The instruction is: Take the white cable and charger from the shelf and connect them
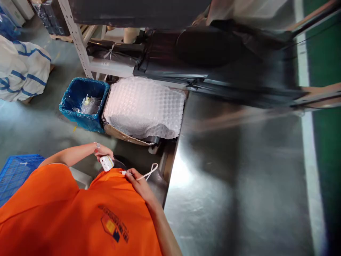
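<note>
My left hand [102, 151], a bracelet on its wrist, grips a small white plug block [107, 163] close against my orange shirt [66, 217]. My right hand [139, 182] pinches a thin white cable [149, 172] that loops out to the right of the fingers. The cable runs from my right fingers toward the block. I cannot tell whether the cable is joined to the block. Both hands are low in the view, left of the steel table's edge.
A shiny steel table [239, 185] fills the right. A cardboard box of bubble wrap [145, 106] and a blue-lined bin [82, 103] stand on the floor ahead. A blue crate [16, 172] is at left, striped white sacks [21, 71] beyond, black bags [213, 60] on a rack.
</note>
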`<state>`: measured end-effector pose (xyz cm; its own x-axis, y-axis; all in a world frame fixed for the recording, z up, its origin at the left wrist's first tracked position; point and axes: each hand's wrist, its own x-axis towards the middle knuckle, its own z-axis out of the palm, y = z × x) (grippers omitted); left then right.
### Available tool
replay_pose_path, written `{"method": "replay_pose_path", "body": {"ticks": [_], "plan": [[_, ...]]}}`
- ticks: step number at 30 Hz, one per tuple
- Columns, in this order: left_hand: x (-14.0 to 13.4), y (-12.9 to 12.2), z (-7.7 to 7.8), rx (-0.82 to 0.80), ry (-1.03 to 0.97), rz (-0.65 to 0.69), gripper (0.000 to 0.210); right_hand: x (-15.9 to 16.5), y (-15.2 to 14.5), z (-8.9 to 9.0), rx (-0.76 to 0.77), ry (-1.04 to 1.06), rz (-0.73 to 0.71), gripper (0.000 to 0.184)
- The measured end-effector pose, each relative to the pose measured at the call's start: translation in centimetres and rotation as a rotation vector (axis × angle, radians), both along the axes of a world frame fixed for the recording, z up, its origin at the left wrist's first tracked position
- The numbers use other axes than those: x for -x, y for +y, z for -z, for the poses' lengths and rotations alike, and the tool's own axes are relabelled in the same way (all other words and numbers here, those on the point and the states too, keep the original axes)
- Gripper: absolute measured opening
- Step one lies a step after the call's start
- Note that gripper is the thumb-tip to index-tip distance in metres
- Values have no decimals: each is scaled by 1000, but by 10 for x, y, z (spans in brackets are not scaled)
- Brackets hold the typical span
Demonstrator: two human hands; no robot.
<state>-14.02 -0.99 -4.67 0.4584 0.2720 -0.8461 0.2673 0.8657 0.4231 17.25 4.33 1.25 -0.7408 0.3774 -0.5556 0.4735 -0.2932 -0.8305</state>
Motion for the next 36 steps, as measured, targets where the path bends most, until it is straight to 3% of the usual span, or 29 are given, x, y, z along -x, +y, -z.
{"method": "replay_pose_path", "body": {"ticks": [2, 4, 8, 10, 14, 17, 19, 22, 25, 30, 36], "plan": [[7, -1, -4, 121, -43, 0, 42, 1, 0, -1, 10, 6, 46, 54], [14, -8, -8, 182, -85, -119, 43, 2, 0, -1, 16, 7, 86, 55], [24, -30, -16, 178, -157, -347, 76, 2, 0, 6, 34, 15, 120, 56], [24, -40, -20, 107, -170, -299, 82, 2, -1, 10, 54, 24, 139, 56], [19, -43, -23, -257, -68, -135, 70, 4, -1, 10, 95, 27, 194, 59], [15, -31, -21, -512, 72, -135, 53, 7, 1, -3, 134, 27, 269, 59], [10, -21, -19, -634, 79, -103, 54, 10, 4, -15, 121, 12, 321, 57], [0, -8, -15, -603, -29, -38, 64, 18, 11, -33, -36, 0, 341, 50], [-12, -2, -12, -467, -36, -83, 68, 28, 21, -42, -135, -21, 305, 42], [-22, 2, -11, -390, -82, -79, 70, 42, 27, -32, -185, -128, 245, 34], [-21, 10, -16, -431, -92, -9, 66, 47, 23, -20, -261, -188, 227, 29]]}}
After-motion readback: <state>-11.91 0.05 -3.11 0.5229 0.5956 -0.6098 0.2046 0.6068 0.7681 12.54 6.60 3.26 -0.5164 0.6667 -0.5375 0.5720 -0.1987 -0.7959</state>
